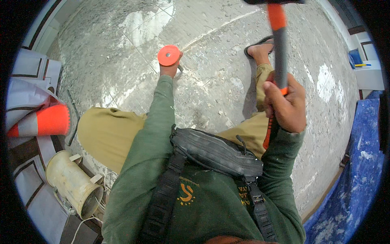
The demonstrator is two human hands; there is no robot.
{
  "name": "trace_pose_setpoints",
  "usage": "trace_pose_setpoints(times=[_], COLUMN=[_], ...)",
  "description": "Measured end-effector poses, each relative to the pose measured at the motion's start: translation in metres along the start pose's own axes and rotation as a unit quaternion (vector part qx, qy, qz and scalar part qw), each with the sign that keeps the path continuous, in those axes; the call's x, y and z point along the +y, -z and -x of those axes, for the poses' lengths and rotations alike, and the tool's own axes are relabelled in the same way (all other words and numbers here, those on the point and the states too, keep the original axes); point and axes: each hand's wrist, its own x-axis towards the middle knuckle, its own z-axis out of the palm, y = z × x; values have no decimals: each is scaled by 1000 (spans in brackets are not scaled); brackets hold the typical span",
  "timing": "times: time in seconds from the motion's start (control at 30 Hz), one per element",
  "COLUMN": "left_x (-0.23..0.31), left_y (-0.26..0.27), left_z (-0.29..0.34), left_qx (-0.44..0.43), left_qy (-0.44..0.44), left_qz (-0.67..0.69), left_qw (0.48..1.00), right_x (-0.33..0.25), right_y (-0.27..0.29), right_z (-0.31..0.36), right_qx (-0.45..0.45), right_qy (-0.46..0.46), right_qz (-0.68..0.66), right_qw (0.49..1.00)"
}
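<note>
My left hand (169, 70) is closed around a chisel held on the floor, partly hidden beneath its round orange hand guard (163, 59). A short grey piece shows beside the fingers; the chisel's tip is out of sight. In my right hand (287, 106) is a hammer (280, 55) with a grey and orange handle, gripped low and raised on the right. Its dark head is cut off by the top edge of the picture. The hammer and the chisel are apart.
Chipped grey floor (215, 93) with loose crumbs spreads around me. At left lie an orange and white cone (53, 120), a dark bent bar (74, 122) and a cream cylindrical blower (71, 183) with cables. A blue tarp (349, 171) lines the right. My sandalled foot (260, 52) rests ahead.
</note>
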Motion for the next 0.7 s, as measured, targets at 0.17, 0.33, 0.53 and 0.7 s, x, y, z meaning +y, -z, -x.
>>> trace_pose_setpoints(times=[0.17, 0.33, 0.53, 0.7], left_x=[-2, 25, -3, -3], left_y=[-8, -41, -44, -56], left_z=[-2, 21, 16, 18], left_qx=[6, -31, -78, -111], left_qy=[-19, -73, -53, -84], left_qz=[53, 33, -29, -21], left_qw=[998, 996, 995, 990], right_x=[-22, -34, -39, 69], right_y=[1, 1, -8, -39], right_z=[11, 18, 22, -5], right_qx=[37, 70, 55, -95], right_qy=[22, 50, 110, 137], right_qz=[-69, -63, -61, 164], right_qw=[997, 994, 991, 972])
